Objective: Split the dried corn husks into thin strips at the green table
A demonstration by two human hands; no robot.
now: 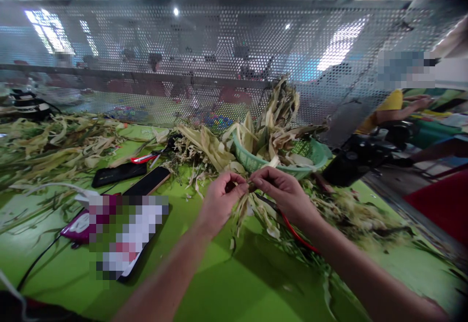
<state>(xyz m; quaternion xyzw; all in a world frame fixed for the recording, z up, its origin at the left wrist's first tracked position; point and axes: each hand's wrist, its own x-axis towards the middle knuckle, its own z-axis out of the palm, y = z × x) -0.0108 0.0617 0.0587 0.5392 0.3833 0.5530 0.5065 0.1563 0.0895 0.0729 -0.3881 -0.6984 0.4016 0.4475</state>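
Both my hands meet above the green table (226,283), in front of a green plastic basket (314,158) heaped with dried corn husks (278,112). My left hand (221,197) is closed in a pinch on one end of a small bundle of husk strips (256,207). My right hand (283,190) pinches the same bundle from the other side. Loose strip ends hang down below my fingers.
Husk strips lie piled along the left back (54,141) and right (351,210) of the table. Two dark phones (119,173) (148,180), red-handled scissors (146,157), a pink device with a cable (75,227) and a red cord (298,236) lie nearby. A perforated metal screen (219,49) stands behind. Another person's arm (402,107) shows at right.
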